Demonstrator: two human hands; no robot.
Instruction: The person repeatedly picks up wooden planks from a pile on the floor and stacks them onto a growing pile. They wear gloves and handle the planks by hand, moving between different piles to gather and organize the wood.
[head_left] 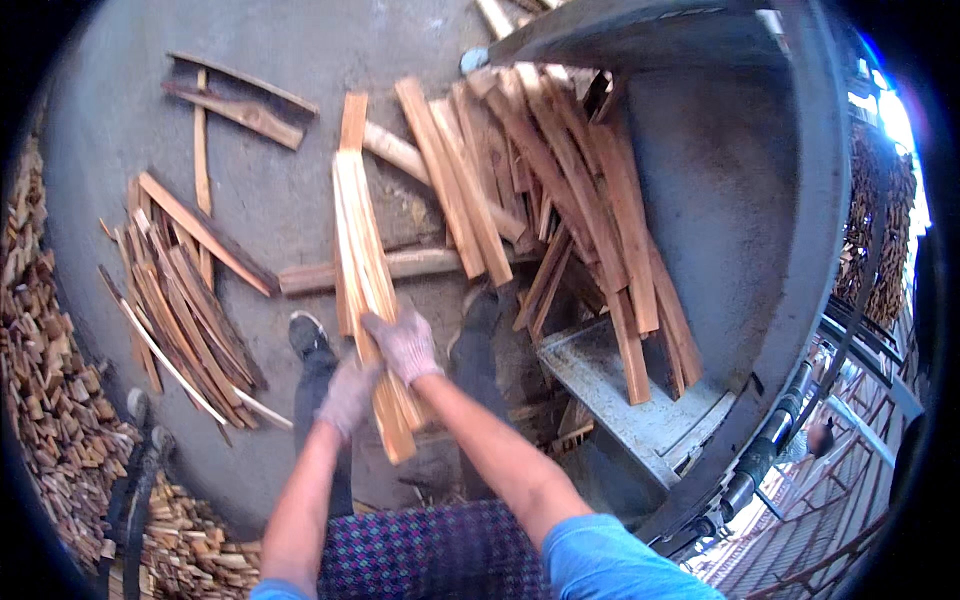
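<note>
— Patterned apron (430, 555) lies nearest to us, between our blue sleeves (610, 560). Which items follow, by size?

— First, the grey floor (260, 40); second, the curved metal wall (800, 200) on the right. Third, the large board pile (630, 230) beside that wall: some near ends lie over a pale metal ledge (585, 362), which probably props them. Fourth, the smaller board pile (190, 300) on the left, its lengths roughly side by side, likely so that they lie compactly.

— Where is our bundle of boards (360, 230)?

— Between both piles, ahead of the apron, pointing away from us. We cannot tell whether its far part touches the crosswise beam (420, 263) or passes above it.

— How do we hold it?

— Near its closer end. Our gloved right hand (405, 345) clasps the right edge, one digit laid across the upper face. Our gloved left hand (347, 395) is closed at the left edge. Most fingertips are hidden; we cannot tell whether they are spread. Opposed placement, we judge, squeezes the loose boards together and limits sliding.
</note>
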